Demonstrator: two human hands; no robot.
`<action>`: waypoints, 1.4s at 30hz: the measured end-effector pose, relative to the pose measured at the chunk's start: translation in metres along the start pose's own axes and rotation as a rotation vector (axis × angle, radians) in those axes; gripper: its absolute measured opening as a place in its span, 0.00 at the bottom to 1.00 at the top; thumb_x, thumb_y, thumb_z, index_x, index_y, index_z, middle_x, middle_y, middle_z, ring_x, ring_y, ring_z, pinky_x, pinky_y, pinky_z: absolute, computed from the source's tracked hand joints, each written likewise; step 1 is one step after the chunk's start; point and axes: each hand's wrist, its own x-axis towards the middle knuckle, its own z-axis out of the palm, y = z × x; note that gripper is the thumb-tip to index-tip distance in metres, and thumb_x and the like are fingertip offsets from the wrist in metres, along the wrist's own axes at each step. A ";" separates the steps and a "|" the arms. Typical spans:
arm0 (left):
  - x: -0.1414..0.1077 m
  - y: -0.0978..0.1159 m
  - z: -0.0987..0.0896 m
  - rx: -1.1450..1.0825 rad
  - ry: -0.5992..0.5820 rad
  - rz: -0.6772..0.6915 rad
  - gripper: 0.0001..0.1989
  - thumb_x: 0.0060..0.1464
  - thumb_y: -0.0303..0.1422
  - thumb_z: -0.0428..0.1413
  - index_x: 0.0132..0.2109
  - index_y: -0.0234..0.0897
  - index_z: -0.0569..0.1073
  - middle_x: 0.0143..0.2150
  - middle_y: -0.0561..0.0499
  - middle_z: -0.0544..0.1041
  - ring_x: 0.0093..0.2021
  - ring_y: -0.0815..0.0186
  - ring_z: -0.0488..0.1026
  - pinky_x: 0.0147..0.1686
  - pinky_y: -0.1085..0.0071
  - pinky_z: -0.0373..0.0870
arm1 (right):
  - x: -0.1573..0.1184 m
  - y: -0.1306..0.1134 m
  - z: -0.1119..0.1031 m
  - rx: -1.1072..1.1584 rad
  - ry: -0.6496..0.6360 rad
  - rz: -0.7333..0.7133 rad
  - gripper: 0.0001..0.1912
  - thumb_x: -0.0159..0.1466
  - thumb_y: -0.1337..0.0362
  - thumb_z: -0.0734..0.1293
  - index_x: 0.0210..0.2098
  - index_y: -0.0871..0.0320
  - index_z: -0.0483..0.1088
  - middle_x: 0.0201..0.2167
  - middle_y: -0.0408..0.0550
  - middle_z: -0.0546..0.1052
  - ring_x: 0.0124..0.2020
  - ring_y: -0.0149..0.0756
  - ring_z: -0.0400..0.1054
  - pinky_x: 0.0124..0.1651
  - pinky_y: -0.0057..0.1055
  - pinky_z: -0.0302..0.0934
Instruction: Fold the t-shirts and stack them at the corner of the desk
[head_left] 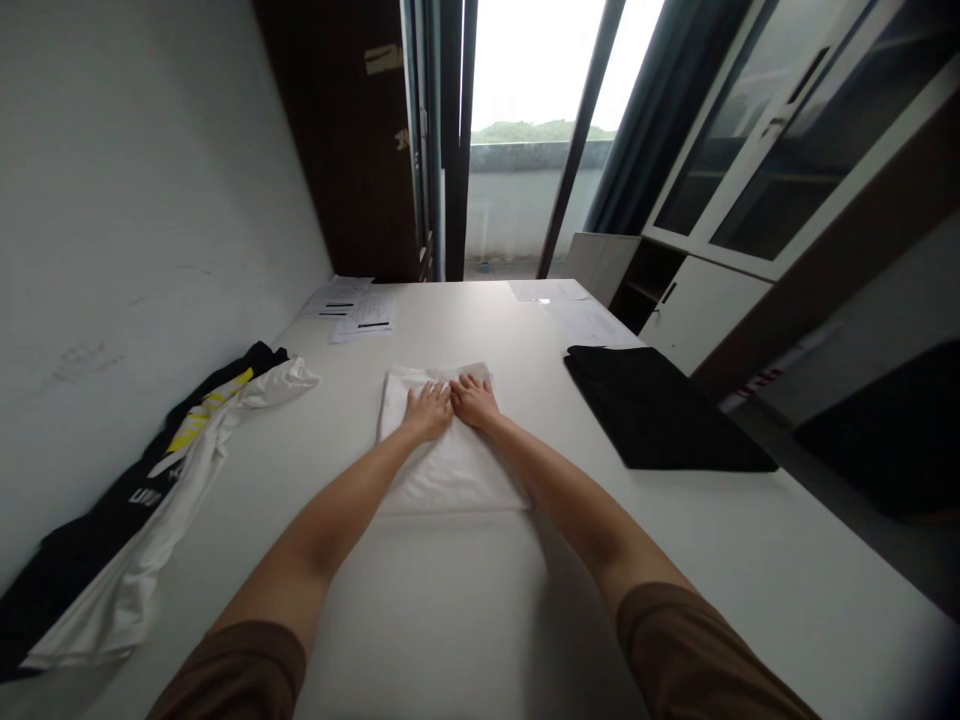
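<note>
A folded white cloth garment (442, 478) lies flat on the white table (450, 610) straight in front of me. My left hand (429, 410) rests on its upper part, palm down with fingers stretched out. Right beside it, my right hand (474, 400) presses on the same cloth, fingers spread and pointing away from me. The two hands nearly touch near the garment's far edge. Whether it is a shirt or another piece of clothing I cannot tell.
To the right lies a folded black garment (660, 410). Black and white clothes (172, 470) with yellow print lie along the left wall. Paper sheets (364, 312) sit at the far left, more papers (589, 320) at the far right. A white cabinet (709, 300) stands beyond the right edge.
</note>
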 end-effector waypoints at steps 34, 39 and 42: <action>-0.084 -0.060 -0.035 -0.019 0.105 -0.051 0.25 0.67 0.44 0.50 0.67 0.44 0.70 0.76 0.41 0.56 0.77 0.47 0.44 0.73 0.45 0.36 | -0.015 0.049 -0.018 0.080 0.147 0.126 0.26 0.74 0.54 0.59 0.68 0.54 0.65 0.73 0.56 0.58 0.75 0.49 0.45 0.73 0.54 0.39; -0.136 -0.037 -0.025 0.047 0.001 0.140 0.29 0.70 0.47 0.45 0.74 0.48 0.60 0.77 0.46 0.52 0.77 0.52 0.44 0.74 0.51 0.36 | -0.034 -0.008 -0.010 0.112 -0.009 -0.187 0.29 0.74 0.51 0.59 0.71 0.50 0.60 0.74 0.53 0.56 0.76 0.47 0.44 0.74 0.51 0.39; -0.156 -0.041 -0.024 0.113 -0.019 0.123 0.30 0.71 0.48 0.43 0.75 0.52 0.56 0.78 0.49 0.48 0.78 0.53 0.42 0.73 0.49 0.39 | -0.050 -0.018 -0.003 0.085 -0.055 -0.254 0.30 0.74 0.49 0.57 0.72 0.49 0.58 0.75 0.52 0.52 0.76 0.48 0.42 0.74 0.52 0.38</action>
